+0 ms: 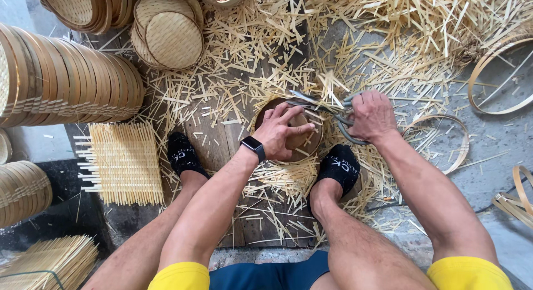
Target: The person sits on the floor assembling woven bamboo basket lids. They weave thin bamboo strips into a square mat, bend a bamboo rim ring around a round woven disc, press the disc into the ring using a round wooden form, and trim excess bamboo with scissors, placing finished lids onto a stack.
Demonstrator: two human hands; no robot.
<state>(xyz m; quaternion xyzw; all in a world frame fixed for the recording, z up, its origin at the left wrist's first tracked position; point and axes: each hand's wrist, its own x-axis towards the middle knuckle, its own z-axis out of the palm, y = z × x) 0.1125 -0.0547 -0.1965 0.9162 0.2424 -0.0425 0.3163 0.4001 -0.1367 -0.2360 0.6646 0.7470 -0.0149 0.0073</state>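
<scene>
Both arms reach down: left hand (280, 132) fingers spread flat on the round mat (288, 135), right hand (371, 115) fingers clenched around shears (325, 108).

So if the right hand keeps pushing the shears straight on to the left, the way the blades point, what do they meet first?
Most likely the left hand: its fingertips lie on the round woven piece just below the shears held by the right hand. Depth is unclear, so the blades may pass above them.

The grey floor (499, 157) carries dark wooden boards (222, 140), and around these boards lie bamboo offcuts (388, 23), a woven mat (125, 162) and bamboo hoops (444, 140).
</scene>
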